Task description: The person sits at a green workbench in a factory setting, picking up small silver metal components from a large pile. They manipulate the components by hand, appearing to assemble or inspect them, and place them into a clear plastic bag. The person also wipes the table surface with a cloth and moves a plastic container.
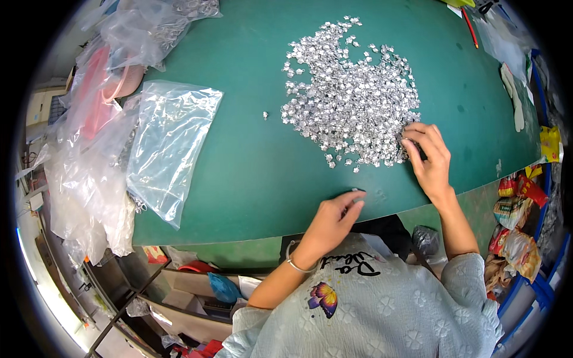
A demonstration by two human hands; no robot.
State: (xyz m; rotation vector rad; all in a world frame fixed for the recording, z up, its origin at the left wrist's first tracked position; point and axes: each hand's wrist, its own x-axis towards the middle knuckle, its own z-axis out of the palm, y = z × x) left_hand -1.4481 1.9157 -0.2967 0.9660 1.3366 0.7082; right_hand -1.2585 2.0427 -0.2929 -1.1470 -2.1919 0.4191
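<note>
A wide heap of several small shiny silver metal pieces point(352, 95) lies spread on the green table point(250, 161). My right hand point(428, 156) rests at the heap's lower right edge, fingers curled onto the pieces there. My left hand point(334, 221) sits at the table's near edge, fingertips pinched together on the mat; I cannot see whether a piece is between them. A thin bracelet circles my left wrist. One stray silver piece point(265, 114) lies apart, left of the heap.
A clear plastic bag point(170, 143) lies flat on the table's left side, with more crumpled bags point(89, 167) and a pink thing point(101, 89) beside it. A red pen point(470, 27) lies far right. Snack packets point(516, 221) sit below the right edge.
</note>
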